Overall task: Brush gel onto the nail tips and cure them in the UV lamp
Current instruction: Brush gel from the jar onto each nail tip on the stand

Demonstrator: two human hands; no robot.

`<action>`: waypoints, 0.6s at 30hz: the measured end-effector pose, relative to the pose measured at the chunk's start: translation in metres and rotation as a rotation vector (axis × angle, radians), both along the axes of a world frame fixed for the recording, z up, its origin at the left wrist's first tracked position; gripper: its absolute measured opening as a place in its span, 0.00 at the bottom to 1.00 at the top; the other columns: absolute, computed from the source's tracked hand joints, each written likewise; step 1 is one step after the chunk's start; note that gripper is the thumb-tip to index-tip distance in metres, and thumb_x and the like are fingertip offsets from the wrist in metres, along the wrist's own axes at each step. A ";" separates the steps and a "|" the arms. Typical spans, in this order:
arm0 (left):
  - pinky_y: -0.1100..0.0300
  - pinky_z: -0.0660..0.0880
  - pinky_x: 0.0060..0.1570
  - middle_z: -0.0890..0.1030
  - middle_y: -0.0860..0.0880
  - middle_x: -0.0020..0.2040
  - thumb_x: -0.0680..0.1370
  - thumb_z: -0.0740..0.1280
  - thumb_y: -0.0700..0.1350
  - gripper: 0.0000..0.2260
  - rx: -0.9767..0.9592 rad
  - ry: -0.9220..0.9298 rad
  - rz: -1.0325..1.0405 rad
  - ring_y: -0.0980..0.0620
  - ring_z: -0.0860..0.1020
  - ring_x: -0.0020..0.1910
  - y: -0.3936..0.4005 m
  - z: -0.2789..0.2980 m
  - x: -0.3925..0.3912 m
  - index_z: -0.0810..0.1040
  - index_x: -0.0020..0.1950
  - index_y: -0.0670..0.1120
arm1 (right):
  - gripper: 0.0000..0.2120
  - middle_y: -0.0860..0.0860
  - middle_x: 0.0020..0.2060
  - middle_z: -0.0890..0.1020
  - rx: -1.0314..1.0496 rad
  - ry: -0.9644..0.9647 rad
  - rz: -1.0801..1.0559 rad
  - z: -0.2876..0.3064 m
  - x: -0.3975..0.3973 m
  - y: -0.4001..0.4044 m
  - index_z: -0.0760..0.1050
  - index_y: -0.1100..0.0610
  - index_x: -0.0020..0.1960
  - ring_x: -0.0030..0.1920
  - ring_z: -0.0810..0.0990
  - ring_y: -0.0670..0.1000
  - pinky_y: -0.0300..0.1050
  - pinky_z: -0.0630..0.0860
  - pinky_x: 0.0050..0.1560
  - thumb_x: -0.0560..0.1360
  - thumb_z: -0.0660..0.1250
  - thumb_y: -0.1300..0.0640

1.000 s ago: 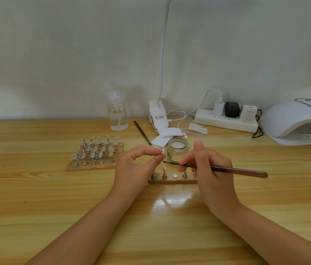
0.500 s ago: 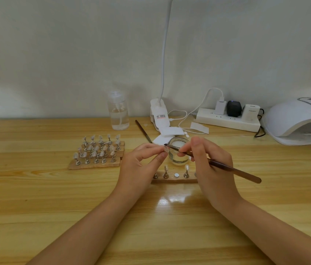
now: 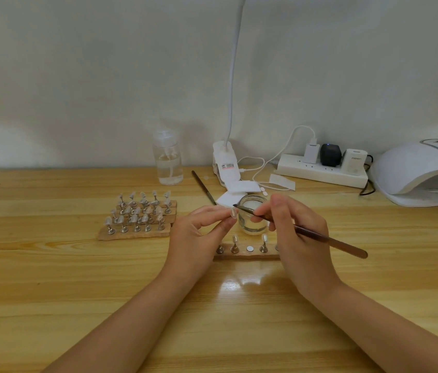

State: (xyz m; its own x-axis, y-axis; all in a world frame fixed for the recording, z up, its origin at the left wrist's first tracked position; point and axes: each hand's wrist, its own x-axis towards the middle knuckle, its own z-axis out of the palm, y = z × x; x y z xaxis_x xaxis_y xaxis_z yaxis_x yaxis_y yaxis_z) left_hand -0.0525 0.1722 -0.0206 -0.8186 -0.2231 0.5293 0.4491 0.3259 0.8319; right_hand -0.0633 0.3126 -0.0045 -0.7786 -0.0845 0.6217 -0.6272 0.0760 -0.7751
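Left hand: the left hand (image 3: 199, 232) sits a little left of the frame centre; its thumb and forefinger pinch one nail tip (image 3: 233, 212), which stands at the hand's upper right edge.
Right hand: the right hand (image 3: 297, 232) is right of centre; its fingers are curled around the brush (image 3: 304, 230) near the front end, like holding a pen.
Brush axis: the brush runs on a diagonal, from the handle end at the lower right of the hand up to the bristle end at the upper left. The bristle end is at the nail tip, touching it or just beside it; I cannot tell which.
Key relation: the nail tip lies to the left of the right hand, exactly on the line of the brush, so in my judgement the coming stroke goes along this same diagonal.
Gel jar: the glass jar (image 3: 252, 219) stands just behind the two hands, between them.
Holder strip: the wooden strip (image 3: 247, 254) lies below the jar with two tips standing on it and one bare magnet in the middle.
Other tips: a fuller rack of tips (image 3: 138, 215) is at the left of the centre.
UV lamp: the UV lamp (image 3: 422, 173) is at the far right edge, well apart, on the right hand's side.
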 end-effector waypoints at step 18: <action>0.76 0.71 0.43 0.81 0.65 0.35 0.68 0.73 0.37 0.09 0.072 -0.033 -0.003 0.67 0.79 0.42 0.000 -0.001 -0.001 0.82 0.41 0.51 | 0.20 0.49 0.26 0.80 -0.141 -0.140 0.027 -0.002 0.004 0.001 0.78 0.54 0.31 0.27 0.75 0.40 0.30 0.69 0.27 0.75 0.57 0.46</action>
State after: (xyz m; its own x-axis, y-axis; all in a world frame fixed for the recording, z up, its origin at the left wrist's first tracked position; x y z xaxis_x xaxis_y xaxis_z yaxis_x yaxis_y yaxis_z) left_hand -0.0539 0.1721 -0.0221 -0.8362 -0.2572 0.4843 0.4215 0.2636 0.8677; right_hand -0.0594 0.3140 -0.0060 -0.8571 -0.0259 0.5146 -0.5128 -0.0550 -0.8568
